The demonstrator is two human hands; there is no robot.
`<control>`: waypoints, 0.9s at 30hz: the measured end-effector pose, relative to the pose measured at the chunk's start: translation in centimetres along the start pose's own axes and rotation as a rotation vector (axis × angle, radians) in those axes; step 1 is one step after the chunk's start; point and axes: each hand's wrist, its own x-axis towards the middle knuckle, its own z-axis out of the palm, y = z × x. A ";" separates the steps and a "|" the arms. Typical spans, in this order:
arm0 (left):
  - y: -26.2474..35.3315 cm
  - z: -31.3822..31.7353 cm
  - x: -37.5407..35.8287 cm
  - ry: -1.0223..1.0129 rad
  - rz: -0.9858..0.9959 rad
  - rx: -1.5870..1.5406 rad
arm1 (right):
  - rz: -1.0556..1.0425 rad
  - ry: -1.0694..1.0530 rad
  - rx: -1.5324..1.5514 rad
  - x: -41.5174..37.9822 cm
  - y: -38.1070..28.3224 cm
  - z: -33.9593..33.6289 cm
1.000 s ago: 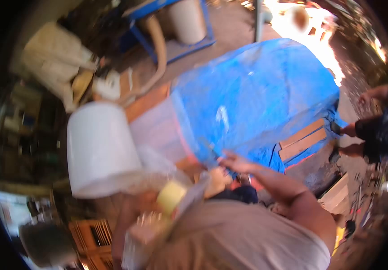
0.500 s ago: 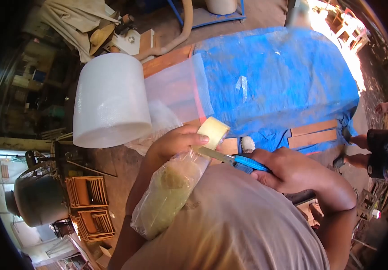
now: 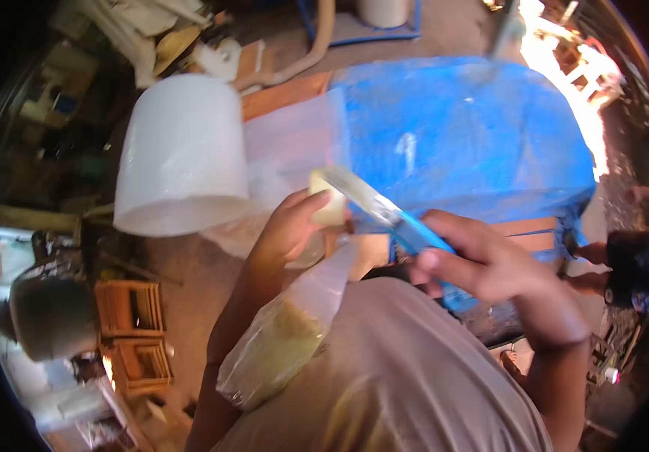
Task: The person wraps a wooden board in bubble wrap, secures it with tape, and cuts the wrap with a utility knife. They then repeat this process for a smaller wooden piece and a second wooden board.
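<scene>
My left hand [image 3: 287,230] is closed around a roll of pale yellow tape [image 3: 330,209], with the thumb on its side. Blue-handled scissors [image 3: 418,235] are in my right hand [image 3: 486,260], their blades reaching up and left to the top edge of the roll. Motion blur hides whether the blades touch the tape. A clear plastic bag [image 3: 283,343] of pale yellow rolls rests between my left forearm and my shirt, its loose end pointing up toward the tape.
A big roll of bubble wrap [image 3: 181,158] stands at left on the table. Blue tarp [image 3: 467,135] covers something large ahead, beside a translucent sheet [image 3: 290,143]. Wooden frames [image 3: 130,309] are stacked at lower left. Another person's legs [image 3: 595,267] show at the right edge.
The scissors have moved up and left, from below the tape roll to its top edge. My left hand has shifted slightly, tilting the roll. The bag hangs lower, and the view has moved a little.
</scene>
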 end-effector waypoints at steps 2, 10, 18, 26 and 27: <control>-0.5 -0.2 1.1 -0.126 0.109 -0.080 | -0.100 -0.125 0.666 3.2 -0.5 2.0; -0.6 0.6 1.7 -0.376 0.066 -0.054 | -0.303 -0.380 0.829 11.6 7.1 7.0; -1.9 -3.9 2.0 -0.034 0.073 0.143 | -0.009 0.400 0.642 9.7 22.4 -1.0; -2.1 -3.8 1.5 -0.004 0.085 0.154 | 0.574 0.769 -0.170 14.1 48.0 -6.2; -2.1 -3.4 1.7 0.001 0.101 0.152 | 0.556 0.781 -0.177 14.6 48.3 -7.0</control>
